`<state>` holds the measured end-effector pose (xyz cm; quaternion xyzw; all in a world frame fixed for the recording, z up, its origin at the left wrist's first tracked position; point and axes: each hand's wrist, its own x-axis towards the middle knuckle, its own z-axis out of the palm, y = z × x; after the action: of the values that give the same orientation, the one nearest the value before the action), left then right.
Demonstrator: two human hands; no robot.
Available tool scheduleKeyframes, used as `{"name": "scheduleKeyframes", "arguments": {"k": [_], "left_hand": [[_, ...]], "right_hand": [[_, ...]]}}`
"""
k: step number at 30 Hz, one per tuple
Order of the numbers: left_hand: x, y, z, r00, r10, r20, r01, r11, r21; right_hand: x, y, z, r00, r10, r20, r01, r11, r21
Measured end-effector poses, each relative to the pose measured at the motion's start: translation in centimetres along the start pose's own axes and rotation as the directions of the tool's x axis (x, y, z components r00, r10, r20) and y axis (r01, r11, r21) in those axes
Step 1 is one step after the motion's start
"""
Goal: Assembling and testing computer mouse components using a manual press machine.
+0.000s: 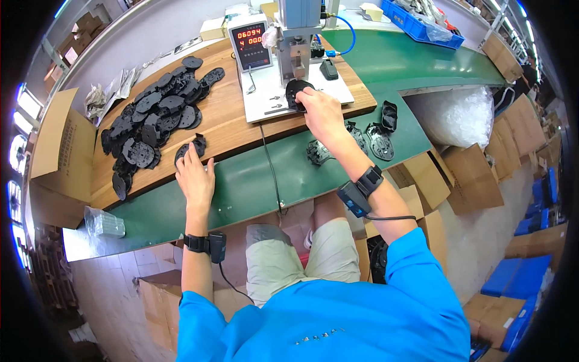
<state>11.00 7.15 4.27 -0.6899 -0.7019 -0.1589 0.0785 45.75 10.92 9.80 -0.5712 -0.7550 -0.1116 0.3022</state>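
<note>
My right hand [324, 113] grips a black plastic shell [295, 88] by its edge, on the white base plate under the head of a bench press [297, 57]. My fingers and the press head hide part of that shell. At the front edge of the wooden board [232, 127], my left hand [196, 181] has its fingers over another black plastic part [200, 143], closed on it; the hand covers much of its outline. Left of the press lies a large pile of similar black parts [172, 104].
A control box [249, 45] with red digits stands beside the press. Several black parts [380, 142] lie on the green table [241, 187] to the right. An open carton [63, 157] and a clear plastic cup-like thing [107, 224] are at left; a blue crate [422, 27] sits far right.
</note>
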Motion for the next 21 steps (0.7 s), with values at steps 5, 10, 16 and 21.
{"name": "scheduleKeyframes", "arguments": {"k": [5,10,16,21], "left_hand": [[-0.3,0.5,-0.5,0.998,0.066,0.000,-0.066,0.998,-0.024],[-0.7,1.0,-1.1,0.992,0.096,-0.086,-0.103,0.990,-0.091],[-0.6,2.5,-2.9,0.992,0.054,-0.111,-0.086,0.947,-0.310],[-0.7,4.6,-4.0,0.952,0.193,-0.238,-0.283,0.851,-0.442]], "right_hand": [[0.1,-0.3,-0.1,1.000,-0.004,-0.003,0.004,1.000,-0.001],[0.1,-0.3,-0.3,1.000,0.000,-0.003,0.000,1.000,-0.014],[0.2,-0.5,-0.3,1.000,0.018,0.015,-0.018,0.999,-0.027],[0.3,-0.4,-0.5,0.999,0.015,0.037,-0.013,0.998,-0.056]]}}
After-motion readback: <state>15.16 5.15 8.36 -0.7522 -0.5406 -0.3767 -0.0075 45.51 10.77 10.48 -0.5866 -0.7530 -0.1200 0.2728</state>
